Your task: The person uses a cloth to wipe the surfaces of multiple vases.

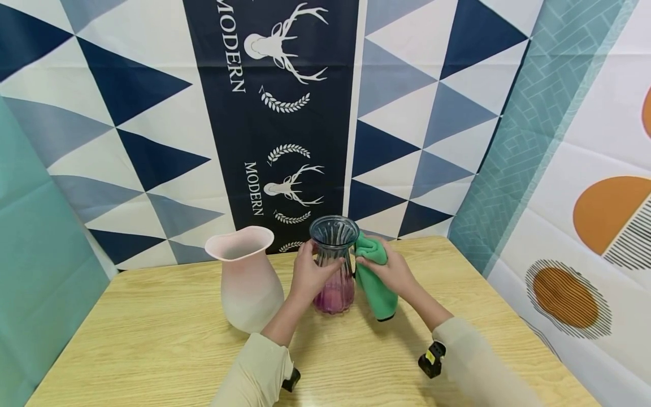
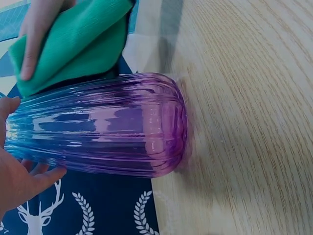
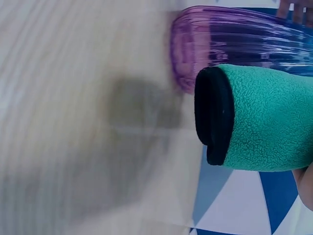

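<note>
A ribbed glass vase (image 1: 334, 264), clear at the top and purple at the bottom, stands upright on the wooden table (image 1: 152, 339). My left hand (image 1: 310, 271) grips its left side around the neck. My right hand (image 1: 389, 268) holds a folded green cloth (image 1: 375, 277) pressed against the vase's right side. In the left wrist view the vase (image 2: 107, 125) fills the frame, with the cloth (image 2: 73, 41) against it and fingers (image 2: 36, 34) on top of the cloth. The right wrist view shows the cloth's (image 3: 264, 117) black-edged end beside the vase's purple base (image 3: 195, 44).
A frosted pink-to-white vase (image 1: 247, 278) stands just left of the glass one, close to my left forearm. Patterned fabric backdrops (image 1: 285, 113) hang behind and on both sides of the table. Bare tabletop lies in front of and to the right of the hands.
</note>
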Available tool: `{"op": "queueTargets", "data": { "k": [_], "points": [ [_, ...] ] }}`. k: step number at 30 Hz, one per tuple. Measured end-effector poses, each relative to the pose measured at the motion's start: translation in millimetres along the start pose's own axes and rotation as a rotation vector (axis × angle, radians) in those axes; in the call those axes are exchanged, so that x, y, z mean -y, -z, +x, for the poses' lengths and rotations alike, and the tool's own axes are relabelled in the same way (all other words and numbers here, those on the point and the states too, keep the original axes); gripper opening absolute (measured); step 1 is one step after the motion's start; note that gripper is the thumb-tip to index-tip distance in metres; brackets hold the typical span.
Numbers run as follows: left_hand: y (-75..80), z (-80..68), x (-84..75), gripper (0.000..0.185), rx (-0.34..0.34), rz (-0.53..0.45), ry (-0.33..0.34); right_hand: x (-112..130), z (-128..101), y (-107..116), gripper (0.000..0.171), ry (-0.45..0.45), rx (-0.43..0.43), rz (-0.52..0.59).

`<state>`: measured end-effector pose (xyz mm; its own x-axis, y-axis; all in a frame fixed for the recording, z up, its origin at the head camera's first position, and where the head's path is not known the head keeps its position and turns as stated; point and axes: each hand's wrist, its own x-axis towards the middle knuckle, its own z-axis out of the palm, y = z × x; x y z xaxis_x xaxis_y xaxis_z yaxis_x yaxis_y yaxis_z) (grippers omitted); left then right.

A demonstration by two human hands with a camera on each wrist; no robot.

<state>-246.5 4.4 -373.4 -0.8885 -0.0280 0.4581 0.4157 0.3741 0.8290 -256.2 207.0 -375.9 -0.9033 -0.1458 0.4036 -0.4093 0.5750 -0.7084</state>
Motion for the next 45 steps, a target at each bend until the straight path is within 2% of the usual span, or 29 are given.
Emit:
{"op": "queueTargets", "data": {
  "k": [5,17,25,45],
  "points": [
    [1.1,-0.1,0.3,0.057,-0.003,-0.006,-0.009,9.6,8.0,2.3,0.061,0.03,-0.039,0.053],
    [4.2,1.0,-1.6,0.053,0.035,-0.02,-0.007,18.5,10.4,-1.4,0.062,0.025,0.005,0.044],
    [3.9,1.6,-0.3,0.052,0.039,-0.015,-0.018,12.1,7.8,-6.9,0.06,0.016,0.054,-0.032],
    [4.8,1.4,-0.8,0.049,0.055,-0.022,0.009,-10.1,-9.2,-12.2,0.062,0.027,0.181,-0.193]
  ]
}}
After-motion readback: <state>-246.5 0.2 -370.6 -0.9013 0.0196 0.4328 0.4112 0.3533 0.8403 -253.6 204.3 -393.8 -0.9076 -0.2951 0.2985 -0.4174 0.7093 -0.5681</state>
